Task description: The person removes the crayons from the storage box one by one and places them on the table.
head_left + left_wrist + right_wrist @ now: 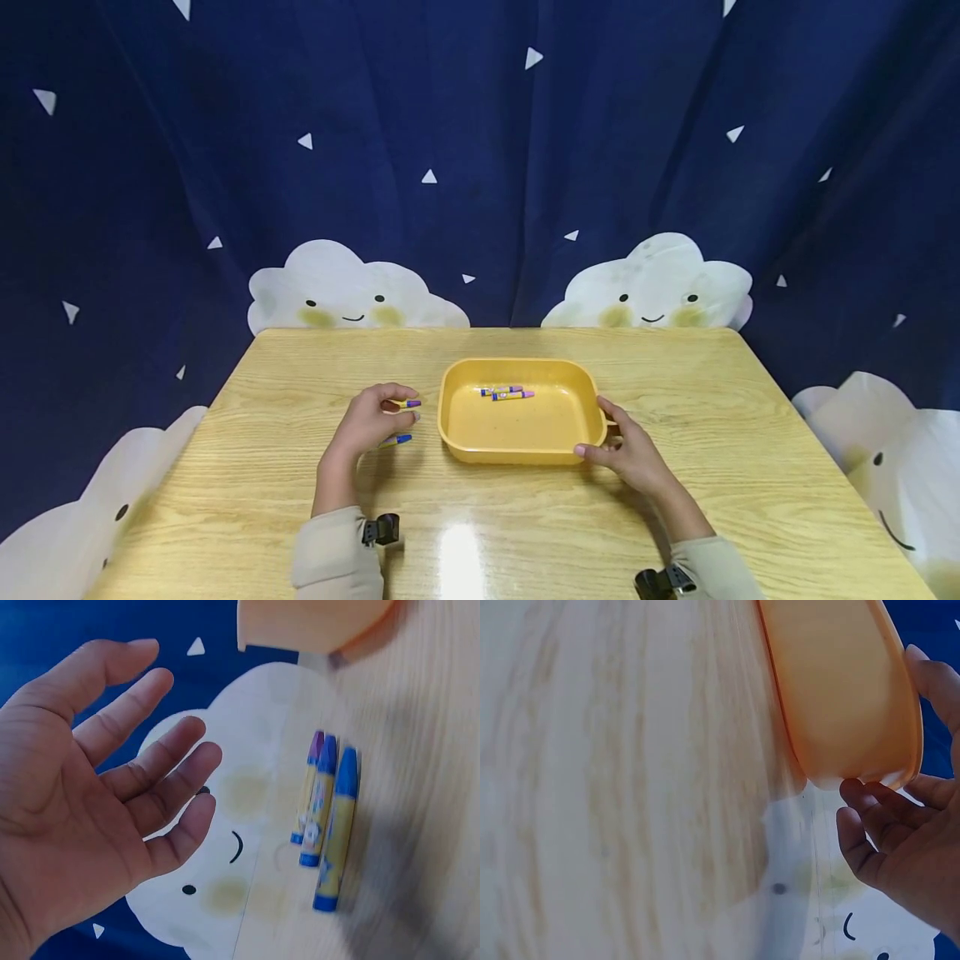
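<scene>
My left hand (pixel 367 423) hovers over the table left of the tray, fingers loosely bent with nothing between them. Three crayons lie side by side below it: a purple-tipped crayon (pixel 305 799) and two blue crayons, the middle one (pixel 319 806) and the nearer one (pixel 337 836). In the head view the hand partly hides them. My right hand (pixel 637 454) grips the right end of a shallow yellow plastic tray (pixel 517 456), thumb at the rim and fingers curled against the end wall. Inside the tray rest two crayons, including a pink-tipped crayon (pixel 513 396).
Everything stands on a light wooden table (pixel 300 358). Behind it hangs a dark blue curtain (pixel 480 125) with white triangles and smiling clouds (pixel 348 283). A dark wrist camera (pixel 384 529) sits on the left sleeve, another (pixel 656 583) on the right.
</scene>
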A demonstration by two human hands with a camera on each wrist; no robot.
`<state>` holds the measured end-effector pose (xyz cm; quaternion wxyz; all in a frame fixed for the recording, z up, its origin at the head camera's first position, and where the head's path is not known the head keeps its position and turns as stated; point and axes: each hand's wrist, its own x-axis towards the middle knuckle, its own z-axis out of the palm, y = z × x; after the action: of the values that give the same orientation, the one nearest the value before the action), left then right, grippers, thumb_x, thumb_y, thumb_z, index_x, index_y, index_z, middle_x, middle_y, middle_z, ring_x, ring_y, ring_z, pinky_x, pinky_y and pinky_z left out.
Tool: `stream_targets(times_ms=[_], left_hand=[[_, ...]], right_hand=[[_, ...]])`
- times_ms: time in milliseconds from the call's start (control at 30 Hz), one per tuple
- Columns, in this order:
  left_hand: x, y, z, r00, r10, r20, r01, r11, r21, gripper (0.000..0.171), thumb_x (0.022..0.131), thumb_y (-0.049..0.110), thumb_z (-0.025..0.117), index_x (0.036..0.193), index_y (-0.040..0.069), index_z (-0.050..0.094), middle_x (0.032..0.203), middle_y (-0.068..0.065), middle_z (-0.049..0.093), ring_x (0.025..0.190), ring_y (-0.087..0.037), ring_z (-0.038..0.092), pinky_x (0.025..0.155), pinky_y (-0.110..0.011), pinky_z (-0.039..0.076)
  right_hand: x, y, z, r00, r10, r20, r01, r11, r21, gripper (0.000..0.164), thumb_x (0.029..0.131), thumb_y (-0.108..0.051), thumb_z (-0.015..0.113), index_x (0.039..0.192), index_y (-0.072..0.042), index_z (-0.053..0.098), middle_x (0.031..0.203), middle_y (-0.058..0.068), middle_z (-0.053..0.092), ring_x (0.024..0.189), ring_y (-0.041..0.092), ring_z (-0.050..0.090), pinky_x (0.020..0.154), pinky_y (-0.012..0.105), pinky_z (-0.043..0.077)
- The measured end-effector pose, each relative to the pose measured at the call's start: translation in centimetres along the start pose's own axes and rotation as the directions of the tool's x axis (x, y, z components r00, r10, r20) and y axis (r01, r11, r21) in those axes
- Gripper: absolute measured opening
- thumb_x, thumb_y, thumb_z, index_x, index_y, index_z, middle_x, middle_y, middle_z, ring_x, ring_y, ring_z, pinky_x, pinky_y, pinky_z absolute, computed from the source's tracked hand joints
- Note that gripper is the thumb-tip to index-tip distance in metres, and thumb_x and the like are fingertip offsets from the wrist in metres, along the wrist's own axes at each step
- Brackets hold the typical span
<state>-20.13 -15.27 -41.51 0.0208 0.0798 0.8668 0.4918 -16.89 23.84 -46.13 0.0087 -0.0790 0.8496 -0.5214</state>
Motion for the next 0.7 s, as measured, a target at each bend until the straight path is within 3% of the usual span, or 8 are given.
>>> stream_targets(times_ms=[233, 567, 700], left_hand=[[1.0, 1.1, 1.1, 1.0, -0.005, -0.004, 0.005, 1.0, -0.027, 0.029, 0.079, 0.015, 0.074, 0.106, 0.011, 0.068, 0.105, -0.001, 0.063, 0.1, -0.029, 0.056, 0.08, -0.039, 0.046], [2.3, 2.8, 2.8, 0.998, 0.059, 0.008, -0.059, 0.997, -0.059, 0.032, 0.078, 0.014, 0.074, 0.109, 0.006, 0.067, 0.11, -0.009, 0.063, 0.1, -0.032, 0.055, 0.08, -0.039, 0.046], [2.9, 3.8, 3.6, 0.997, 0.078, 0.029, -0.075, 0.992, -0.103, 0.03, 0.078, 0.013, 0.075, 0.107, 0.009, 0.067, 0.109, -0.004, 0.062, 0.1, -0.032, 0.055, 0.079, -0.036, 0.047]], right_hand=[[-0.2, 0.0, 0.0, 1.0, 0.006, 0.009, -0.006, 1.0, 0.017, 0.092, 0.074, -0.022, 0.08, 0.144, 0.002, 0.025, 0.133, 0.024, 0.04, 0.101, 0.033, 0.052, 0.071, 0.031, 0.048], [-0.8, -2.5, -0.1, 0.999, 0.03, 0.031, -0.031, 0.999, 0.024, 0.089, 0.076, -0.013, 0.078, 0.142, 0.008, 0.023, 0.132, 0.03, 0.037, 0.104, 0.042, 0.049, 0.073, 0.034, 0.048], [-0.6, -2.1, -0.1, 0.999, 0.037, 0.022, -0.037, 0.999, -0.005, 0.091, 0.075, -0.019, 0.079, 0.143, 0.005, 0.024, 0.132, 0.027, 0.039, 0.105, 0.038, 0.05, 0.075, 0.035, 0.046]])
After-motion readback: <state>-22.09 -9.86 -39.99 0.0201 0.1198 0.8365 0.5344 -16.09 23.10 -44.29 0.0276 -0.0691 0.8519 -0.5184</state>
